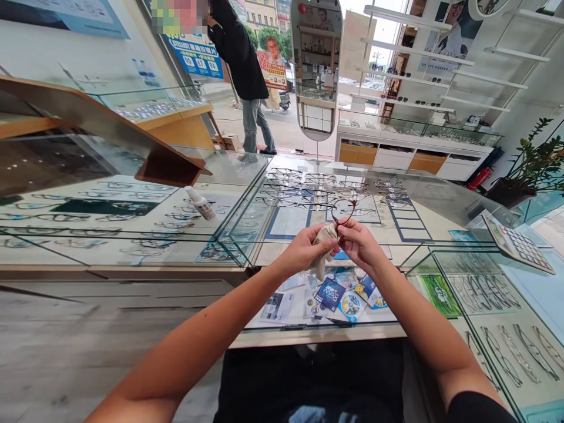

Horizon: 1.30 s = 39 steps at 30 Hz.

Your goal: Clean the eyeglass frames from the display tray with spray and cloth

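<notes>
Above the glass counter, my left hand (306, 249) is closed around a crumpled beige cloth (324, 249). My right hand (359, 241) grips a pair of dark reddish-brown glasses (353, 205) right beside it, fingers pinched on the frame. One rim of the glasses rises above my fingers; the rest is partly hidden by the hands and the cloth. The cloth meets the frame between both hands. Just beyond lie several rows of eyeglasses (319, 179) on the counter top.
Cards and leaflets (332, 294) lie under the counter's front glass. A white bottle (200, 202) stands on the left counter. At right are a calculator (522, 241) and a glass case (484, 294) holding glasses. An oval mirror (316, 70) and a person (244, 64) are farther back.
</notes>
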Motion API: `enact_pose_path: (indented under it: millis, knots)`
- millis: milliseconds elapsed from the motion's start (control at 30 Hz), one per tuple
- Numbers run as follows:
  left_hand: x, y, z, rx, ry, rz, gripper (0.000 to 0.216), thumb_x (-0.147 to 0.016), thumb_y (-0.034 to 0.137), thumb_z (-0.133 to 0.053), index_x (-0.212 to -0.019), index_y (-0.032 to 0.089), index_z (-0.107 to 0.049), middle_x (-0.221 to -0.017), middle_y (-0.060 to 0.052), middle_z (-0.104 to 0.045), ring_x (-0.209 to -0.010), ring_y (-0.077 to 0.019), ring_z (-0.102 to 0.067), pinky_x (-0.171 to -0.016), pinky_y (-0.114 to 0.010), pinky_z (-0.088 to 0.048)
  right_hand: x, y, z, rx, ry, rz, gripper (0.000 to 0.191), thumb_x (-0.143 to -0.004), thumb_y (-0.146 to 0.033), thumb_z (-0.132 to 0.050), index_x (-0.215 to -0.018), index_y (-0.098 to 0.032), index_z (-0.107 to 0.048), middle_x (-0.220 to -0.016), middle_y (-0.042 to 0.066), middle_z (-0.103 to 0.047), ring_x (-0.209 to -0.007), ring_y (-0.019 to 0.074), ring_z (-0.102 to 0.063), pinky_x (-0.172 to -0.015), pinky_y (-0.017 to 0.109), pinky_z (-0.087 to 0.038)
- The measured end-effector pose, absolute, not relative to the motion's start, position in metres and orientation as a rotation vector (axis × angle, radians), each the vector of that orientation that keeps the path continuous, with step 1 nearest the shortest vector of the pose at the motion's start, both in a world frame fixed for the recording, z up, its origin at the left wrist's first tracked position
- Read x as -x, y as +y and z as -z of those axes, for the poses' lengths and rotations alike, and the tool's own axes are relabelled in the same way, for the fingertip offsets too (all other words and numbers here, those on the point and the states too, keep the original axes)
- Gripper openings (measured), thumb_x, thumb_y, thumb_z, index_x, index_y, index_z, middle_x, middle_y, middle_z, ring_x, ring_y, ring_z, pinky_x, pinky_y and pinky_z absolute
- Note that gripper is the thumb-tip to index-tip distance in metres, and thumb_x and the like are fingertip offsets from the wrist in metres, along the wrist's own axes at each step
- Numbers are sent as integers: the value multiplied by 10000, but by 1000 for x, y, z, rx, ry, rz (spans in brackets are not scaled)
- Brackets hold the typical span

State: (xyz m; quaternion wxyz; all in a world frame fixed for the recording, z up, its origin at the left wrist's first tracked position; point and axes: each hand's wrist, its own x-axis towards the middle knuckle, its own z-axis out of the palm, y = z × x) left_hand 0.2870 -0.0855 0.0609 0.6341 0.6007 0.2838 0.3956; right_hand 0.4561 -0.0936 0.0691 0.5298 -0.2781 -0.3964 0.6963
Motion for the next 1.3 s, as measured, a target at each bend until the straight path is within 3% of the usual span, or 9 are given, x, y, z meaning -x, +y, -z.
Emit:
enact_pose_path:
  millis: [300,567,667,800,1000,1300]
  knots:
    - [-288,-90,-64,-1369,739,-951,614,-737,741,-781,-884,167,-622,-610,21,-629,-502,-101,-527,-477,-207,-401,-453,-95,-67,757,-992,-1507,445,-498,-435,-1005,-793,-213,-757,-797,-25,-710,-681,96,-570,-665,245,-489]
    - [-284,-84,-61,-1402,678,-877,647,-830,791,-650,-917,149,-662,-711,-51,-711,-560,-138,-611,-500,-222,-467,-457,-93,-66,739,-954,-1553,377,-561,-390,-964,-807,-201,-750,-738,-8,-722,-620,123,-587,-555,256,-496]
    - [-281,-81,-61,-1428,615,-814,638,-834,772,-666,-963,148,-688,-771,-83,-747,-627,-168,-665,-558,-239,-507,-460,-91,-66,719,-964,-1606,342,-595,-377,-944,-801,-196,-739,-682,-19,-698,-545,114,-555,-476,248,-463]
    - [-277,-79,-63,-1443,583,-766,582,-809,710,-742,-950,147,-697,-805,-92,-758,-690,-183,-689,-623,-251,-522,-462,-91,-67,708,-979,-1639,329,-606,-352,-945,-816,-192,-748,-694,-22,-701,-564,108,-569,-505,241,-493]
    - [-280,-83,-61,-1434,658,-824,555,-717,626,-859,-919,148,-662,-725,-37,-712,-611,-134,-615,-566,-220,-461,-459,-92,-65,700,-964,-1660,375,-582,-380,-969,-816,-188,-747,-673,-24,-682,-576,119,-568,-539,261,-505]
    - [-284,-86,-59,-1430,690,-921,620,-832,787,-651,-837,169,-598,-617,1,-642,-468,-108,-541,-436,-209,-429,-453,-93,-65,713,-891,-1597,447,-490,-370,-1016,-785,-201,-725,-708,-41,-695,-625,84,-588,-615,220,-514]
